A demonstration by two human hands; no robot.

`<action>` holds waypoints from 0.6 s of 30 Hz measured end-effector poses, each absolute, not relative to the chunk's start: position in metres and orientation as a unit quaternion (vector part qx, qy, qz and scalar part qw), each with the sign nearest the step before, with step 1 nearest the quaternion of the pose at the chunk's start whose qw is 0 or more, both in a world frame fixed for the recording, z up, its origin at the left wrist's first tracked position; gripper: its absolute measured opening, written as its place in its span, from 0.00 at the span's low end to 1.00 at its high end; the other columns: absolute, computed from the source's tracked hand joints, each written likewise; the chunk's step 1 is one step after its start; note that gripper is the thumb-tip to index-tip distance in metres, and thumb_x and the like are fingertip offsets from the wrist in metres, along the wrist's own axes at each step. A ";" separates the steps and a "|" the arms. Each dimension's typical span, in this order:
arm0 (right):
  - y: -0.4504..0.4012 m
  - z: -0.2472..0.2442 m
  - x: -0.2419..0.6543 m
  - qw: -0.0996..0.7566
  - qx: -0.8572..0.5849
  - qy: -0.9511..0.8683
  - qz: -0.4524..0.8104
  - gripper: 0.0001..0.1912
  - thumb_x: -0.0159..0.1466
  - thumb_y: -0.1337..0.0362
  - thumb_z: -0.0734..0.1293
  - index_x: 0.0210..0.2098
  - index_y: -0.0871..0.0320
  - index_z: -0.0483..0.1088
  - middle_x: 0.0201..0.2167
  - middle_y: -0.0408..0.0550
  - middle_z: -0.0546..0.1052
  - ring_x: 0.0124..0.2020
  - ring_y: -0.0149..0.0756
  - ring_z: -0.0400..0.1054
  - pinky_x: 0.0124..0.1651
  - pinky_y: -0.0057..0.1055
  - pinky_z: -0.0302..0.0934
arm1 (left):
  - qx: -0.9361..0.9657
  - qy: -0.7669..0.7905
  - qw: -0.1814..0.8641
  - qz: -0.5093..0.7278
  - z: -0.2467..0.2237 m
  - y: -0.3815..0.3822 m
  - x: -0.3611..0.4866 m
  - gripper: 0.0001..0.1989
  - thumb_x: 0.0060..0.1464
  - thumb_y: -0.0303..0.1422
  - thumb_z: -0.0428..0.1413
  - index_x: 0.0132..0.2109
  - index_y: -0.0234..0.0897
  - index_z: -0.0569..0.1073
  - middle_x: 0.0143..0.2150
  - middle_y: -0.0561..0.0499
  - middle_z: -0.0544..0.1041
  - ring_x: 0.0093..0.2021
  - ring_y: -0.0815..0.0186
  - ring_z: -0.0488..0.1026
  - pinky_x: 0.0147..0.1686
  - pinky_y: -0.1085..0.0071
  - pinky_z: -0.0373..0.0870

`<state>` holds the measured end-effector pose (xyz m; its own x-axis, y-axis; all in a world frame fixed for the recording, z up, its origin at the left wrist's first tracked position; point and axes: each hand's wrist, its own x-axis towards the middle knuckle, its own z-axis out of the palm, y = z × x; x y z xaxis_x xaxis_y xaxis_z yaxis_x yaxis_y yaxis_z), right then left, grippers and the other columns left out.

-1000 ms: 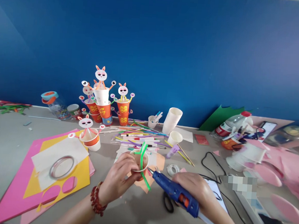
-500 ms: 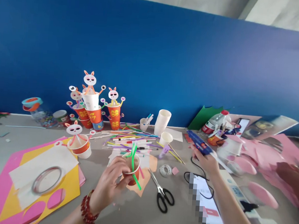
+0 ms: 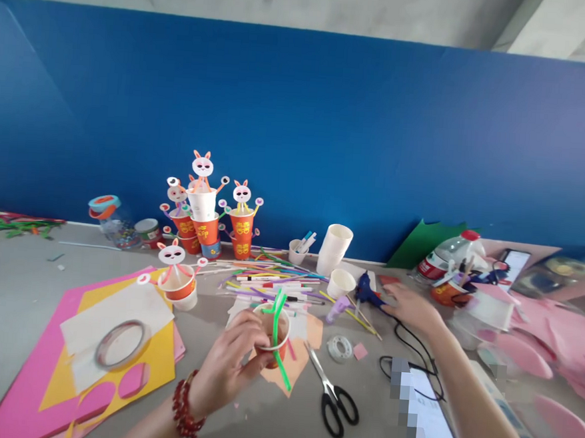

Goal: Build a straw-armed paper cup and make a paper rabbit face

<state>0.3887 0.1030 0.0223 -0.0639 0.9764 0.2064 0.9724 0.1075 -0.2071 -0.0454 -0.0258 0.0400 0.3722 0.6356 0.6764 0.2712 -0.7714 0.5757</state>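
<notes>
The cup (image 3: 267,324) is gripped on its left side by the left hand (image 3: 237,352), beyond and left of the scissors (image 3: 328,386). It is held near upright, its long axis close to vertical, with its mouth turned up and tipped slightly toward the camera. A green stem (image 3: 275,331) is passed across the mouth, its bent top pointed up and its lower end aimed down toward the near right, left of the scissors. The right hand (image 3: 411,307) is stretched beyond and right of the scissors, fingers loosely parted beside the glue gun (image 3: 366,289); whether contact is made cannot be told. Peach paper (image 3: 297,359) is seen left of the scissors, which are laid on the worktop (image 3: 257,433). The phone (image 3: 432,415) is placed to their right, the small tape (image 3: 332,347) just beyond them. Farther beyond, pens (image 3: 278,285) are spread, and rabbit cups (image 3: 243,232) are stood to the left.
</notes>
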 end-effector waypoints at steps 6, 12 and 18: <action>0.008 0.053 0.280 0.369 -0.478 -0.795 0.053 0.13 0.67 0.58 0.65 0.50 0.55 0.69 0.49 0.56 0.76 0.43 0.43 0.74 0.43 0.36 0.70 | 0.800 0.281 0.221 0.482 0.036 -0.024 -0.043 0.04 0.61 0.25 0.56 0.41 0.38 0.69 0.35 0.48 0.75 0.40 0.61 0.69 0.41 0.63 0.70; -0.033 0.046 0.177 0.410 -0.304 -0.851 0.127 0.17 0.64 0.62 0.69 0.53 0.53 0.69 0.52 0.55 0.74 0.54 0.46 0.70 0.53 0.39 0.68 | 0.798 0.278 0.237 0.480 0.036 -0.029 -0.039 0.04 0.61 0.25 0.56 0.40 0.38 0.70 0.37 0.47 0.76 0.42 0.60 0.70 0.43 0.63 0.71; -0.015 0.037 0.167 0.472 -0.261 -0.822 0.184 0.07 0.64 0.66 0.68 0.43 0.53 0.72 0.41 0.51 0.76 0.43 0.42 0.74 0.46 0.37 0.70 | 0.808 0.288 0.232 0.458 0.032 -0.032 -0.046 0.05 0.60 0.24 0.55 0.39 0.38 0.69 0.35 0.49 0.75 0.41 0.61 0.69 0.42 0.64 0.69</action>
